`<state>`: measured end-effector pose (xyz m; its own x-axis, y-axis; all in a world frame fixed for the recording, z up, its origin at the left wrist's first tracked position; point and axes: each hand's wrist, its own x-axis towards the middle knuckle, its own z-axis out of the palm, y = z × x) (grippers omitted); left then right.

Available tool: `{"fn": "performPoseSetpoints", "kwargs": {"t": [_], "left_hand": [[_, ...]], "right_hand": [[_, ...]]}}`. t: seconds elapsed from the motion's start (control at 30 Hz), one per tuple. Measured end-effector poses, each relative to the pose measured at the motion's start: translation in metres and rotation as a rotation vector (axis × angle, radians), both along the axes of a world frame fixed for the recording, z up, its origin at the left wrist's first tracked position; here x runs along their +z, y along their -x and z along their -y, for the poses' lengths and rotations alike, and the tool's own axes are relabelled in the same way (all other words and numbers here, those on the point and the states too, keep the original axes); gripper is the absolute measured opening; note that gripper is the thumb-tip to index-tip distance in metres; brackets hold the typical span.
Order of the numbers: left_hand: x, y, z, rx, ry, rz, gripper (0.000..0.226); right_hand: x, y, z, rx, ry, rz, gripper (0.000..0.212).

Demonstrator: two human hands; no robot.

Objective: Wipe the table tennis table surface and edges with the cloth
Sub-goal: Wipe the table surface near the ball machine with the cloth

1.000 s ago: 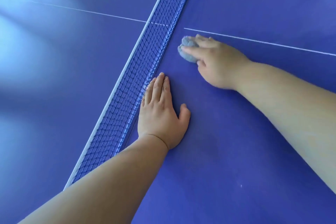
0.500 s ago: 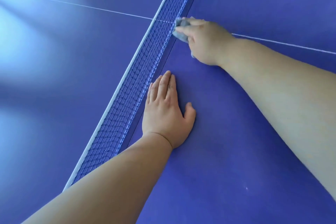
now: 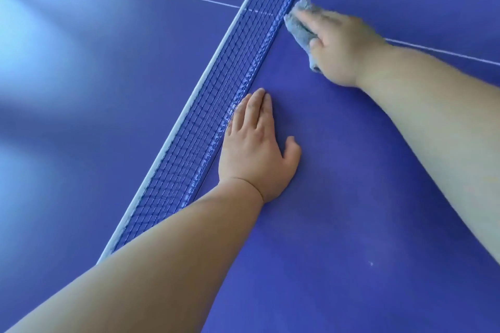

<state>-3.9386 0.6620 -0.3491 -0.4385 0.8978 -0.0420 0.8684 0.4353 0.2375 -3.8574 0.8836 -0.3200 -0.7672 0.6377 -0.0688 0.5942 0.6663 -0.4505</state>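
Two bare hands lie on the blue table tennis table (image 3: 351, 224). Nearer, the left hand (image 3: 257, 154) rests flat, fingers straight and together, just beside the blue mesh net (image 3: 216, 105). Farther right, the right hand (image 3: 338, 48) pinches the grey fluffy cloth (image 3: 299, 25) between forefinger and thumb, and the cloth touches the net's base at the thin white centre line (image 3: 446, 52).

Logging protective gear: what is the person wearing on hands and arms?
Nothing visible. The left hand and right hand are ungloved, with no rings showing. The left forearm and right forearm are bare to the frame's edge: no sleeve, watch or bracelet.
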Motion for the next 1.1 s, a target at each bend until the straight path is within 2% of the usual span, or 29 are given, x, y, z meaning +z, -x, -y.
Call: {"fn": "performPoseSetpoints", "kwargs": {"t": [0.07, 0.13, 0.27, 0.37, 0.47, 0.53, 0.6, 0.73, 0.8, 0.87, 1.0, 1.07, 1.1], "left_hand": [[0.001, 0.0, 0.001, 0.005, -0.001, 0.013, 0.086], [0.003, 0.001, 0.002, 0.015, -0.004, 0.028, 0.085], [0.011, -0.007, 0.01, 0.162, -0.068, 0.068, 0.065], [0.014, -0.01, 0.057, 0.2, -0.051, 0.128, 0.066], [0.011, 0.003, 0.116, 0.046, 0.036, 0.098, 0.076], [0.01, 0.009, 0.129, 0.023, 0.03, 0.088, 0.077], [0.008, 0.009, 0.124, 0.036, 0.021, 0.084, 0.078], [0.007, 0.008, 0.124, 0.026, 0.017, 0.096, 0.079], [0.008, 0.009, 0.126, 0.027, 0.015, 0.092, 0.078], [0.009, 0.008, 0.125, 0.041, 0.013, 0.1, 0.075], [0.011, 0.008, 0.126, 0.05, -0.009, 0.104, 0.072], [0.011, 0.009, 0.125, 0.057, -0.018, 0.107, 0.073], [0.011, 0.009, 0.126, 0.065, -0.017, 0.105, 0.076]], "right_hand": [[0.0, 0.011, 0.017, -0.091, 0.002, 0.062, 0.067], [-0.002, 0.014, 0.055, -0.073, 0.016, 0.047, 0.072], [-0.008, -0.007, 0.116, 0.175, -0.006, -0.049, 0.06], [-0.008, -0.02, 0.107, 0.312, -0.053, 0.05, 0.063], [-0.003, -0.008, 0.084, 0.229, -0.109, 0.174, 0.078], [-0.004, 0.004, 0.085, 0.111, -0.147, 0.246, 0.089], [-0.005, 0.008, 0.101, 0.11, -0.177, 0.273, 0.089], [-0.008, -0.018, 0.16, 0.465, -0.172, 0.127, 0.066], [-0.008, -0.028, 0.155, 0.595, -0.118, 0.073, 0.059], [-0.007, -0.022, 0.128, 0.495, -0.076, 0.089, 0.058], [-0.005, 0.006, 0.067, 0.054, -0.084, 0.131, 0.06], [-0.007, 0.017, 0.082, 0.019, -0.134, 0.168, 0.062], [-0.007, 0.019, 0.1, 0.082, -0.169, 0.164, 0.062]]}}
